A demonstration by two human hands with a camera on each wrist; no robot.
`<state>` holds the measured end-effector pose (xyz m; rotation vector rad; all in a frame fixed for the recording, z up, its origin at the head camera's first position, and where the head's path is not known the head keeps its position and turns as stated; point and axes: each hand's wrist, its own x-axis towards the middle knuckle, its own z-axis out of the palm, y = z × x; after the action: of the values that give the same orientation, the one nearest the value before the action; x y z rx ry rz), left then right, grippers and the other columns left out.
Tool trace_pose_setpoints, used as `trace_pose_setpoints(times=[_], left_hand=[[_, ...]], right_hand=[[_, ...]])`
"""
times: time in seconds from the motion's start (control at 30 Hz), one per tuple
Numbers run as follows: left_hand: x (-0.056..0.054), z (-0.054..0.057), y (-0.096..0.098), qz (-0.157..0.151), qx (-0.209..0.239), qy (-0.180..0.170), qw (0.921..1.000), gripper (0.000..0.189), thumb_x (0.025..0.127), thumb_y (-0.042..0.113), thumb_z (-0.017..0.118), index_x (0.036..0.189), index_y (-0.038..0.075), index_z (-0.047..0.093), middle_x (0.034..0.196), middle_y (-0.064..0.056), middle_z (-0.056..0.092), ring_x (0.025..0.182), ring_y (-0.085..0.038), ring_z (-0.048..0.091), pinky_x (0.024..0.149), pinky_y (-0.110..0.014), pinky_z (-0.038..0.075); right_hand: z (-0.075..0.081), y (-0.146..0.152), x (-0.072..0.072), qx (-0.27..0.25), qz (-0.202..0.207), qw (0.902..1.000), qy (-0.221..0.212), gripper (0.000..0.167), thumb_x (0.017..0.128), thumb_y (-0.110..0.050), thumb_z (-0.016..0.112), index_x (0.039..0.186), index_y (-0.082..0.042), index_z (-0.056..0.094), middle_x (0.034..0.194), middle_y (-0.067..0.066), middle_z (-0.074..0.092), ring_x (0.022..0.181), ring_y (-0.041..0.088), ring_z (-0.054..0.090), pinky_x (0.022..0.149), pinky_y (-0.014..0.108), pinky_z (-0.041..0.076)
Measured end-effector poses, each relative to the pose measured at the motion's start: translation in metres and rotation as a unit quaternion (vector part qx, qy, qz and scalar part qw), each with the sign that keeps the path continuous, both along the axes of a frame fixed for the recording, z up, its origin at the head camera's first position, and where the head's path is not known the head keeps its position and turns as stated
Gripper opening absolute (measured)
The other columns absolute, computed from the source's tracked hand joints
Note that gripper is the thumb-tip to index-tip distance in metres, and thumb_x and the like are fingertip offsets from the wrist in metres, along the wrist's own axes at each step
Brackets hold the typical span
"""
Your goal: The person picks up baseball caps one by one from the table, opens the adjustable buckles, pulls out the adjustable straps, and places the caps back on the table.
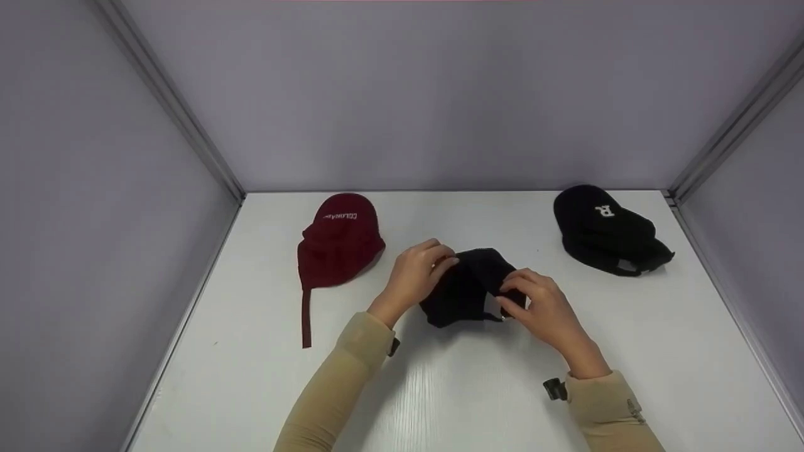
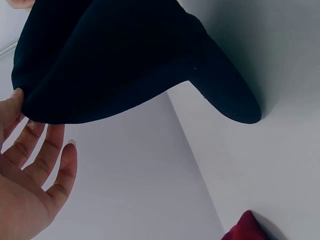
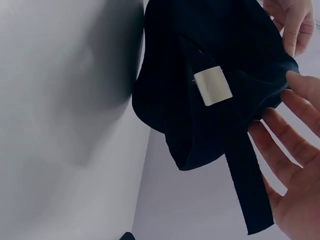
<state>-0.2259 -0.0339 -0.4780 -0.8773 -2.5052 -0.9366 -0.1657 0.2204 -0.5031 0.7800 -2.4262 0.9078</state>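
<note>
Between the two hands is a dark cap [image 1: 457,295], raised at a tilt over the white table with its back opening facing the person. My left hand [image 1: 418,270] pinches the cap's edge on the left between thumb and fingers. On the other side my right hand [image 1: 543,307] pinches the edge near the rear strap. A metal buckle [image 3: 213,86] shows on that strap in the right wrist view, and the loose strap end [image 3: 248,180] hangs past the fingers. In the left wrist view the brim [image 2: 230,95] sticks out close to the tabletop.
A dark red cap [image 1: 342,245] with white lettering lies at the back left, its strap trailing toward the front. Toward the back right rests a black cap [image 1: 587,229] with a white R. Grey panels [image 1: 402,94] enclose the white table [image 1: 239,376] on three sides.
</note>
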Motion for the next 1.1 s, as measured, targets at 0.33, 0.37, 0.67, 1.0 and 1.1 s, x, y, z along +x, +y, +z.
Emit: trace_pose_setpoints(times=[0.33, 0.37, 0.67, 1.0, 1.1], left_hand=[[-0.001, 0.000, -0.002, 0.005, -0.005, -0.004, 1.0000, 0.018, 0.097, 0.028, 0.063, 0.095, 0.013, 0.073, 0.085, 0.004, 0.064, 0.071, -0.010, 0.055, 0.065, -0.026, 0.047], [-0.001, 0.001, -0.003, 0.008, -0.004, -0.003, 1.0000, 0.017, 0.097, 0.028, 0.063, 0.095, 0.013, 0.072, 0.085, 0.004, 0.064, 0.072, -0.010, 0.056, 0.065, -0.026, 0.047], [0.002, 0.006, -0.014, 0.034, 0.043, 0.044, 0.9975, 0.015, 0.095, 0.021, 0.068, 0.104, 0.009, 0.070, 0.091, -0.002, 0.065, 0.079, -0.015, 0.063, 0.069, -0.029, 0.051], [0.033, -0.009, -0.020, 0.058, 0.053, 0.149, 0.9858, 0.024, 0.092, 0.019, 0.072, 0.112, 0.006, 0.068, 0.101, -0.005, 0.064, 0.091, -0.019, 0.062, 0.079, -0.032, 0.049], [0.044, -0.019, -0.019, 0.028, 0.026, 0.158, 0.9868, 0.027, 0.091, 0.025, 0.072, 0.110, 0.007, 0.069, 0.102, -0.005, 0.064, 0.092, -0.019, 0.061, 0.081, -0.032, 0.049]], right_hand=[[0.000, -0.002, -0.003, -0.005, -0.004, 0.9999, -0.007, 0.015, 0.081, 0.000, 0.078, 0.087, -0.011, 0.070, 0.097, -0.001, 0.066, 0.084, 0.013, 0.061, 0.069, 0.030, 0.049], [0.001, -0.002, -0.004, -0.016, 0.001, 0.9997, -0.017, 0.014, 0.083, 0.001, 0.077, 0.088, -0.011, 0.070, 0.098, -0.002, 0.066, 0.084, 0.012, 0.061, 0.070, 0.027, 0.049], [0.018, -0.005, -0.019, -0.096, 0.041, 0.9909, -0.085, 0.008, 0.090, -0.001, 0.070, 0.094, -0.009, 0.070, 0.094, 0.002, 0.068, 0.084, 0.012, 0.061, 0.075, 0.020, 0.046], [0.042, -0.020, -0.022, -0.157, 0.005, 0.9748, -0.158, 0.006, 0.090, 0.002, 0.068, 0.094, -0.001, 0.071, 0.092, 0.006, 0.069, 0.082, 0.012, 0.062, 0.076, 0.022, 0.048], [0.059, -0.025, -0.017, -0.162, -0.005, 0.9707, -0.178, 0.005, 0.091, 0.003, 0.066, 0.095, 0.003, 0.069, 0.092, 0.010, 0.068, 0.080, 0.012, 0.062, 0.070, 0.022, 0.048]])
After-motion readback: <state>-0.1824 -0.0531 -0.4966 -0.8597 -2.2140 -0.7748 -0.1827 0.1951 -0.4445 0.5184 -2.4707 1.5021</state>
